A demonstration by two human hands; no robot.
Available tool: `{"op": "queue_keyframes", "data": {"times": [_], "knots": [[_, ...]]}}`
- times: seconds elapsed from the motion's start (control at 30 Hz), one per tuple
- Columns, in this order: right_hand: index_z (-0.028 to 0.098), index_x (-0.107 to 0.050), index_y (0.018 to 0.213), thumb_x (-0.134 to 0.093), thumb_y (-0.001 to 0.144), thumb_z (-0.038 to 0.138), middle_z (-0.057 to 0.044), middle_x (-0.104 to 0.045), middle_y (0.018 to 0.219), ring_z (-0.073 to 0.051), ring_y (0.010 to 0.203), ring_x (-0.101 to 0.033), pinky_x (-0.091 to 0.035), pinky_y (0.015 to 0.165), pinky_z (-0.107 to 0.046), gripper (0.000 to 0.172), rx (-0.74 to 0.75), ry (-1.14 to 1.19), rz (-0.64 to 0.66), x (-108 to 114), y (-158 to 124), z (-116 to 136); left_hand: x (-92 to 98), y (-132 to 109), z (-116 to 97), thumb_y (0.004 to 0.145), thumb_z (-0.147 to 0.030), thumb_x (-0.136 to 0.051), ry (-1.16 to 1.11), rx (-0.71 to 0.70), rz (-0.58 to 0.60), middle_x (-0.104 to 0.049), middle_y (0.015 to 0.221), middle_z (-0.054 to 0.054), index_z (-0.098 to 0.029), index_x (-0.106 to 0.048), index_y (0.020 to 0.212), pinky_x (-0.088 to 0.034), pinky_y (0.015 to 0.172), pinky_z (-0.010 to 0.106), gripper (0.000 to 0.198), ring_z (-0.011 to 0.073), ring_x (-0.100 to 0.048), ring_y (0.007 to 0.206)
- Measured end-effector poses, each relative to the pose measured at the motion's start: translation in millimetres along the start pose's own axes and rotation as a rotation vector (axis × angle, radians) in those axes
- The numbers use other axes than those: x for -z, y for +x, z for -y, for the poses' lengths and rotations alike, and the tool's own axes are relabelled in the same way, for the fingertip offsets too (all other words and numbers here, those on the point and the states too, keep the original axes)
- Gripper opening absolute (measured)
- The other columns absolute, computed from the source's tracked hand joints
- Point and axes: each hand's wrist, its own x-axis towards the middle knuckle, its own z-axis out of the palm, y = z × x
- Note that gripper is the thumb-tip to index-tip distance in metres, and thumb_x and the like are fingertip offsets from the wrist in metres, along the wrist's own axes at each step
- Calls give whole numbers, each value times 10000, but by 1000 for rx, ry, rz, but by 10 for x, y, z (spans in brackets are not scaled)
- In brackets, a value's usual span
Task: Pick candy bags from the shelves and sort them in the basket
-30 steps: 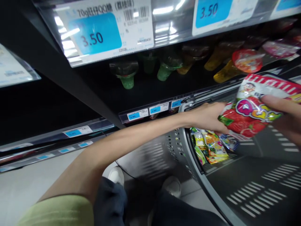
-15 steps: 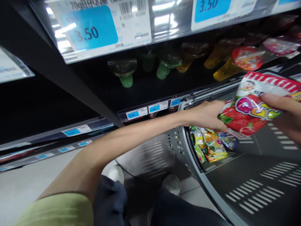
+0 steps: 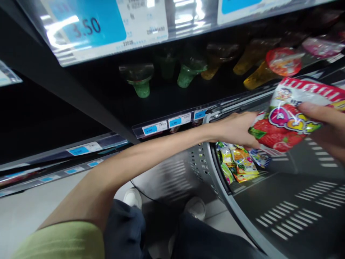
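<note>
A red and white candy bag (image 3: 285, 124) with strawberries printed on it is tilted above the grey shopping basket (image 3: 231, 201). My left hand (image 3: 239, 127) reaches over the basket's rim and grips the bag's left side; most of its fingers are behind the bag. From the right, my right hand (image 3: 326, 124) holds the other side, its thumb lying across the front. Part of another bag with yellow print shows at the right edge, by the right hand. Several small colourful candy packets (image 3: 244, 165) lie inside the basket below my hands.
Behind the basket, a dark shelf (image 3: 107, 86) holds several green jelly cups (image 3: 185, 77), yellow ones (image 3: 258, 75) and a red-lidded cup (image 3: 284, 61). A large price tag (image 3: 107, 25) hangs on the shelf edge above. My shoes (image 3: 132, 198) stand on the floor left of the basket.
The view has shifted slightly, so the shelf and tags sit a little higher and further left. Both hands keep hold of the candy bag, which has hardly moved over the basket.
</note>
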Motion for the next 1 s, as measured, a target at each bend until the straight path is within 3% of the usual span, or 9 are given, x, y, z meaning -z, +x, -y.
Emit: {"op": "queue_keyframes", "data": {"times": [0.3,0.77,1.0], "knots": [[173,-758,991,-926,548,239,-96,-731,1049,-293,904,-707,-620,824,-448,478,33,-11,-20,14,8,-33,7,93,120,688,-241,-673,252,-138,24,-662,939,48,-127,-613,1018,-511,909,356,354,269,-641,1013],[197,-773,987,-947,545,284,-79,-737,1041,-269,842,-703,-626,779,-454,483,63,-35,2,21,-6,-30,7,95,113,675,-237,-656,262,-104,20,-655,953,52,-128,-571,1085,-507,870,352,433,247,-636,965],[251,-773,981,-951,551,365,-116,-716,1132,-332,950,-695,-592,790,-524,479,45,-105,9,76,32,-30,-15,126,134,661,-196,-660,253,-114,0,-652,933,43,-151,-571,996,-502,794,336,350,222,-638,895]]}}
